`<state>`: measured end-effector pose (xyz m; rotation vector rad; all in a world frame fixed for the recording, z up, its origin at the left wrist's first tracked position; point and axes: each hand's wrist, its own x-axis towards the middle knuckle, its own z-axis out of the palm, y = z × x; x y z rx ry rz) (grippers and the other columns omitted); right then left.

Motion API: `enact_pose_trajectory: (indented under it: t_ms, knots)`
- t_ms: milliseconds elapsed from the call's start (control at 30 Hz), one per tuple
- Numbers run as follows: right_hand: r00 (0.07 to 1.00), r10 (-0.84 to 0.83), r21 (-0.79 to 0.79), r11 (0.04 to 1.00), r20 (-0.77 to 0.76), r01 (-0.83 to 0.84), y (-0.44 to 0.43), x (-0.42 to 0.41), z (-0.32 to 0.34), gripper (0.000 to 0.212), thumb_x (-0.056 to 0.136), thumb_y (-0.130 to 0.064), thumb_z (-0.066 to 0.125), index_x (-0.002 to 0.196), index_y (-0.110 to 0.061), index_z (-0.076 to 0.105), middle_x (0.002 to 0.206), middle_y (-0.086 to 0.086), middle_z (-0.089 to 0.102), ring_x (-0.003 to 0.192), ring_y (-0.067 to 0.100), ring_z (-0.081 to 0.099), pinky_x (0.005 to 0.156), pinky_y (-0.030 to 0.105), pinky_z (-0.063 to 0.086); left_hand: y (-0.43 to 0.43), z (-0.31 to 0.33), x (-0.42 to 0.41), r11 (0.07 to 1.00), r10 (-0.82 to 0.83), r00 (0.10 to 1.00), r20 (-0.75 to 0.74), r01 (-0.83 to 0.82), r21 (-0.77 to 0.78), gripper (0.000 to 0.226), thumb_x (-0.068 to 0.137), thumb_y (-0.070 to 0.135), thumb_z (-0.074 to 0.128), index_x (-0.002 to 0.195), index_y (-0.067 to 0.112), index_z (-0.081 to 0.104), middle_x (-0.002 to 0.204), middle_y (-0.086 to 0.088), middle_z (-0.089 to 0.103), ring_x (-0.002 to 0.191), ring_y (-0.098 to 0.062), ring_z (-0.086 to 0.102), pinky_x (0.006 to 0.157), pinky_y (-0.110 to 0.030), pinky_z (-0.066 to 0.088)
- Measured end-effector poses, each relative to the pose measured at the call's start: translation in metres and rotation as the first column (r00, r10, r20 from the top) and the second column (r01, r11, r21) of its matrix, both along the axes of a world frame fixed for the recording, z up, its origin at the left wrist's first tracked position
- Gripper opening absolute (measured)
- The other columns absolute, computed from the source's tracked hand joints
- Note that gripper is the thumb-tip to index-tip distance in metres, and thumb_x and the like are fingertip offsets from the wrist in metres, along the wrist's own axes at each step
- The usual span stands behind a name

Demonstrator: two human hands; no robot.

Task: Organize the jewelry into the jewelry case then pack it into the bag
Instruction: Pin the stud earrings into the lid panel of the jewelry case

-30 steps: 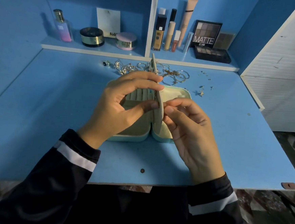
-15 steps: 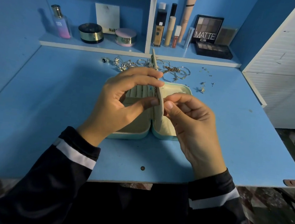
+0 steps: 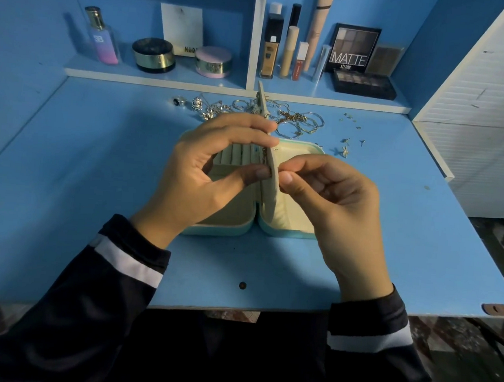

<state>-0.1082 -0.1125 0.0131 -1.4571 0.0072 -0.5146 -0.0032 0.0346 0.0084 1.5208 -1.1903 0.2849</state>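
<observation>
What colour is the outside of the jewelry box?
The jewelry case is pale mint outside, cream inside, seen in the head view.

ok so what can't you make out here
Head view:
- What, if anything, the right hand pinches by the flap: too small, fingertips cover it.
- Left half of the case: behind the left hand holding the flap.
- Pieces in the jewelry pile: too tangled and small to count.
- The bag: not in frame.

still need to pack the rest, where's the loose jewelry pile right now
In the head view the jewelry pile lies at the back middle of the desk, just behind the open jewelry case and in front of the makeup shelf.
</observation>
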Motion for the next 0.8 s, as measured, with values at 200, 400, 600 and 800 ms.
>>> enact_pose_trajectory:
  t_ms: [200,400,600,800]
  knots:
    - [0.999,0.039,-0.125,0.991,0.031,-0.035,-0.0026,-0.0013,0.0038,0.010,0.085,0.004,0.066,0.090,-0.005,0.067,0.078,-0.009,0.070,0.074,0.003,0.064,0.072,0.015,0.048,0.0003,-0.0003,0.0000,1.000,0.005,1.000,-0.001,-0.005,0.004,0.025,0.086,0.006,0.072,0.109,0.008,0.062,0.120,-0.004,0.061,0.116,-0.022,0.060,0.099,-0.046,0.050]
    - [0.995,0.085,-0.117,0.990,0.043,-0.079,-0.0052,-0.0025,0.0044,0.013,0.088,0.006,0.062,0.092,-0.005,0.065,0.081,-0.009,0.071,0.078,0.007,0.067,0.076,0.019,0.050,0.0004,0.0003,-0.0006,1.000,0.002,1.000,-0.013,-0.002,0.013,0.026,0.085,0.005,0.072,0.110,0.009,0.062,0.120,-0.005,0.061,0.116,-0.021,0.060,0.099,-0.046,0.050]
    - [0.996,0.083,-0.112,0.991,0.037,-0.078,-0.0053,-0.0026,0.0068,0.010,0.086,0.005,0.064,0.090,-0.003,0.062,0.076,-0.009,0.069,0.072,0.004,0.063,0.069,0.014,0.048,0.0008,0.0003,-0.0006,1.000,0.005,1.000,-0.015,-0.005,0.020,0.029,0.084,0.002,0.072,0.110,0.009,0.062,0.120,-0.005,0.061,0.117,-0.021,0.060,0.099,-0.044,0.050]
    - [0.996,0.091,-0.230,0.970,0.017,-0.085,-0.0069,-0.0021,0.0081,0.005,0.090,0.004,0.062,0.091,-0.001,0.062,0.077,-0.010,0.063,0.067,-0.002,0.057,0.067,0.009,0.042,0.0010,0.0004,-0.0006,1.000,0.014,1.000,-0.012,-0.014,0.017,0.026,0.086,0.008,0.071,0.110,0.011,0.061,0.120,-0.005,0.060,0.117,-0.019,0.059,0.101,-0.042,0.049]
